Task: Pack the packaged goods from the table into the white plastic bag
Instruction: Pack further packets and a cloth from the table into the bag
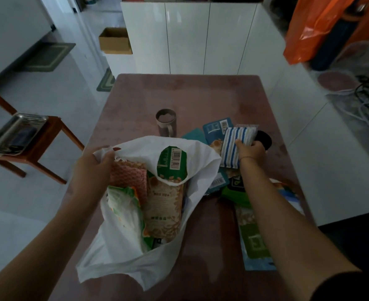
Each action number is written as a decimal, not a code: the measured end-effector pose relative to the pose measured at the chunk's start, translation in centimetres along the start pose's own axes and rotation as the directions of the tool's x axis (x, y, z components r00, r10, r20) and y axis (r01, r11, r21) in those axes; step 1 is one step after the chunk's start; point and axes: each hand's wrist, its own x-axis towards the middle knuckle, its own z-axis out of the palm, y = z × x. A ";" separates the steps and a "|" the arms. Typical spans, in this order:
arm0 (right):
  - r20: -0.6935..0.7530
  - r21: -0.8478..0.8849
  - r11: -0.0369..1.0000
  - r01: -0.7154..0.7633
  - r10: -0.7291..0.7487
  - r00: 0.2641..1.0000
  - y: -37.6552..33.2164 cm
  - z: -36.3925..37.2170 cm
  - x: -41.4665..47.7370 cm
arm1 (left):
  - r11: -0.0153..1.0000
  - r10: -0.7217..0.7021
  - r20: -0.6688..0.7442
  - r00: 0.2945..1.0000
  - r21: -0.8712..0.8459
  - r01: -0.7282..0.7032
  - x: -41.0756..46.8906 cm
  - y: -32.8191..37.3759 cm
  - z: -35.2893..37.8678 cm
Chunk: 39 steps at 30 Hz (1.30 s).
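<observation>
A white plastic bag [122, 253] stands open on the reddish table [187, 94]. My left hand [92, 168] grips the bag's left rim and holds it open. Inside are a tall green-and-tan packet [168, 196], a pink patterned pack [129, 177] and a green-and-white pouch [124, 205]. My right hand [249, 152] is shut on a blue-and-white striped pack [235, 144], just right of the bag's mouth. Under and beside that hand lie several packets, among them a teal one [216, 129] and a long green-and-blue one [255, 242].
A grey mug [166, 122] stands behind the bag. A black round object [265, 139] sits behind my right hand. White cabinets [201, 38] rise past the table, an orange bag [322, 27] hangs at right, and a wooden stool with a metal tray [14, 133] stands at left.
</observation>
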 end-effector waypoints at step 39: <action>0.384 0.196 0.820 0.537 -0.568 0.728 -3.1 -4.6 -10.7 | 0.432 0.468 0.400 0.788 0.674 -0.599 -0.8 3.2 3.0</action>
